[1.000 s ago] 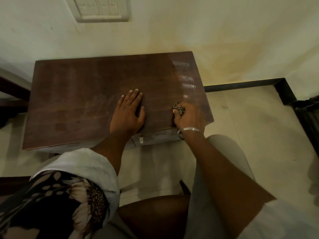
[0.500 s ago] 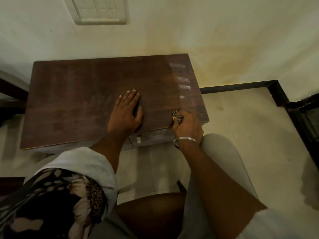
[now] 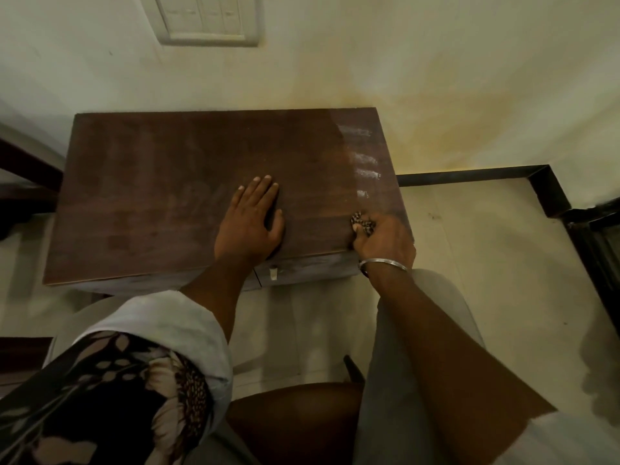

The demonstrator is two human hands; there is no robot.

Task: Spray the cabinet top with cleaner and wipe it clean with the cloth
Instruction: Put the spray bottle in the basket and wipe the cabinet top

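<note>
A dark brown rectangular wooden cabinet top [image 3: 161,196] stands against a cream painted wall [image 3: 436,62], its far edge at 12 o'clock and its near edge at 6 o'clock. The left hand [image 3: 250,226] lies flat on the wood just to the 5 o'clock side of the middle, palm down. Its fingers [image 3: 258,193] are straight and close together, pointing toward 12 o'clock, with the thumb spread toward 3 o'clock; it holds nothing.

The right hand [image 3: 385,239] sits at the 4 o'clock corner of the cabinet top, close to the near edge. Its fingers are curled tight round a small bunched cloth with a brown and pale speckled pattern [image 3: 362,223]. The cloth pokes out on the 10 o'clock side of the fist and is pressed against the wood. A thin silver metal bangle [image 3: 385,263] circles the right wrist.

Pale wet streaks [image 3: 364,159] run along the right edge of the top, from about 1 o'clock down to 3 o'clock, just beyond the cloth. Duller smears cover the rest of the surface.

On the cabinet's front face, at 6 o'clock below the left wrist, a small pale tab [image 3: 274,272] shows. A white switch plate [image 3: 208,18] is on the wall at 12 o'clock. Pale floor tiles [image 3: 486,263] lie at 3 o'clock, bordered by a black skirting strip [image 3: 469,172]. The left arm wears a black floral sleeve with a white cuff [image 3: 134,380].
</note>
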